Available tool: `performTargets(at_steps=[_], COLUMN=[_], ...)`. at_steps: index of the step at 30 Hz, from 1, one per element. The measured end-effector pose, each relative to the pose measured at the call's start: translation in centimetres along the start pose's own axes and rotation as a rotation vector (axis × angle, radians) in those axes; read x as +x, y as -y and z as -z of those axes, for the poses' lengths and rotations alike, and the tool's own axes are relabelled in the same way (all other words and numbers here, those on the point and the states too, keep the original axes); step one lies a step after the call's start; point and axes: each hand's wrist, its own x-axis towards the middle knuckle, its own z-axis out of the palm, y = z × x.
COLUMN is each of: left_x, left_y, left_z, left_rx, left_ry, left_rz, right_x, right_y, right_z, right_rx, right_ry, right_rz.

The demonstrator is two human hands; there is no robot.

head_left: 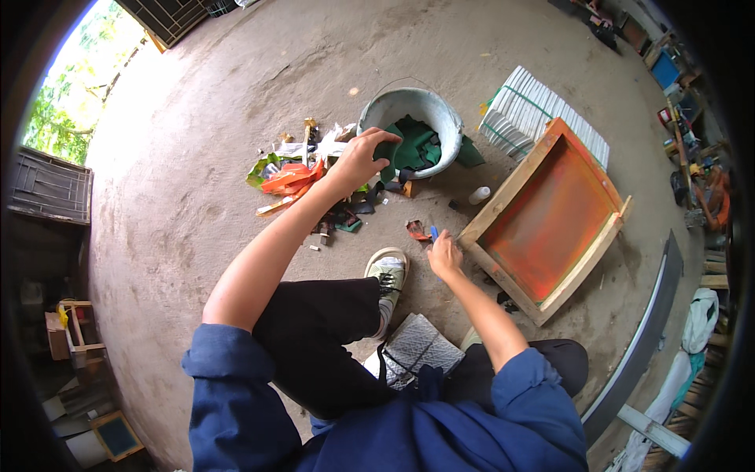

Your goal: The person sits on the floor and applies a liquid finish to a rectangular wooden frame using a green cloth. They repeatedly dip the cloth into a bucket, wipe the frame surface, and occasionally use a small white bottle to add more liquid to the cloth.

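Note:
My left hand (363, 160) reaches out to the near left rim of a grey bucket (451, 130), fingers pinched on a dark green piece of material (391, 157). More dark green pieces (417, 145) lie inside the bucket, and one hangs out at its right side. Lower and to the right, my right hand (445, 256) is closed around a slim blue object (434, 233); only its end shows, so its kind is unclear. Just left of that hand, a reddish-brown scrap (417, 230) lies on the floor.
A heap of coloured scraps (295, 179) lies left of the bucket. To the right are a wooden frame with an orange-stained screen (543, 220), a tied white stack (543, 110) and a small white bottle (479, 195). A silvery padded piece (417, 346) sits between my legs.

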Motion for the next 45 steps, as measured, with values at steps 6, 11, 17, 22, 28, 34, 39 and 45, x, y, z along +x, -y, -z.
performTargets(at_steps=[6,11,17,22,28,34,39,45], left_x=[1.3,1.5,1.0,1.3,1.8,2.1,2.3,2.5], left_y=[-3.8,-7.2,-12.1,-13.3,-13.7,-15.0,-14.8,-13.5], left_z=[1.8,2.6,1.2,0.3,-1.4,-2.3,-1.4,1.1], left_rx=[-0.11,-0.272,-0.264,-0.266,-0.423,-0.366,-0.242,-0.125], left_ry=[-0.041,0.339,0.443,0.263,0.055,0.113,0.1,0.028], left_rz=[-0.135,-0.207,-0.256,-0.111,0.056,-0.024,-0.083,-0.123], right_x=[3.6,0.7,-3.4,-3.5,-4.3,-4.2,-4.0,-4.8], right_y=[-1.6,0.6,2.1,2.1,0.5,-1.2,-0.9,-1.1], right_z=[14.5,25.6,28.6,28.1,28.0,28.1,28.6,29.1], right_rx=[0.213,1.091,1.284,1.266,1.376,1.414,1.05,0.131], right_ry=[0.216,0.192,0.184,-0.188,-0.298,-0.287,-0.347,-0.727], right_rz=[0.153,0.216,0.43,0.399,0.275,0.254,0.249,0.695])
